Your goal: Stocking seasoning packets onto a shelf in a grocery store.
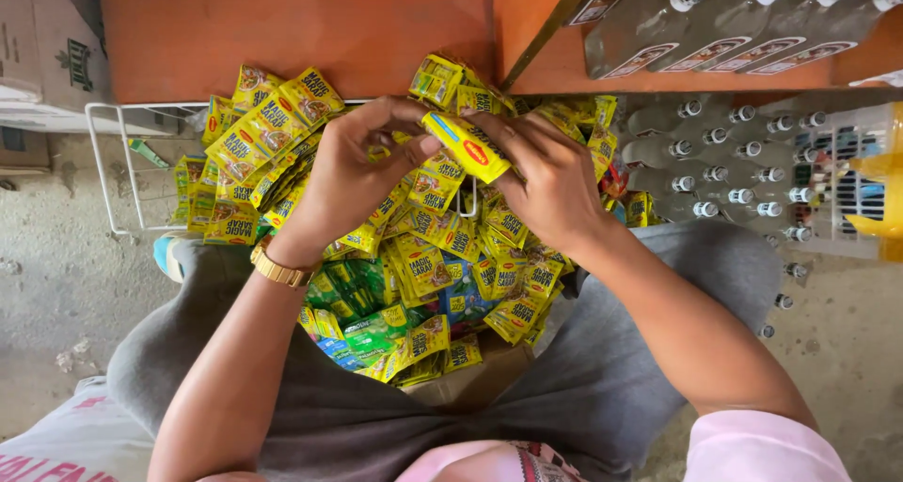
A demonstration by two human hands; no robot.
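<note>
A small yellow foil sachet with a red oval mark and a blue stripe (467, 146) is held up between both hands, above the middle of the heap and tilted so that its upper end points up-left; its surface is glossy and flat, and it looks joined to further yellow sachets hanging below it, though where one ends and the next begins is hard to tell. Below the hands a large pile of yellow foil sachets in strips (442, 256) spills across the lap of grey trousers (621, 369); a few green sachets (362, 327) and blue ones (461, 299) lie among them near the lower left of the heap. Behind the pile a white wire rack (118, 167) holds more yellow strips, which drape over its edge; to the right, clear plastic bottles with white caps (729, 176) lie packed in rows, and more of them rest on the orange wooden shelf (555, 63) above. The left hand (353, 176), with a gold watch band (279, 268) at the wrist, has its fingers curled closed, thumb and forefinger pinching the sachet's left end; the right hand (550, 186) is likewise curled, its fingertips gripping the sachet's right side from above; neither hand is spread open.
</note>
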